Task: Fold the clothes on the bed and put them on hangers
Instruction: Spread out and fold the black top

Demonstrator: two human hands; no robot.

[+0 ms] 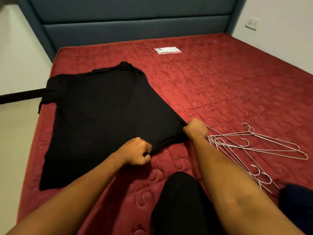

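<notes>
One red quilted mattress point(237, 82) fills most of the view, backed at twelve o'clock by a padded blue-grey headboard point(132, 22). Pale walls point(279, 39) stand either side, with a white wall socket point(251, 24) at one o'clock, and a beige floor point(17, 133) shows at eight o'clock. A black shirt point(105, 116) lies spread flat on the mattress's left part, one sleeve reaching past the edge at nine o'clock. The left hand point(137, 151) pinches the shirt's hem with curled fingers; the right hand point(195, 129), at its two o'clock, is clenched on the hem's corner. A heap of wire hangers point(250, 146) lies just right of that hand, at four o'clock of centre. A small white packet point(167, 50) lies near the headboard; its print is too blurred to read. A knee point(181, 200) in dark cloth and a dark blue cloth point(296, 200) are cut off by the lower edge; how many hangers there are I cannot tell
</notes>
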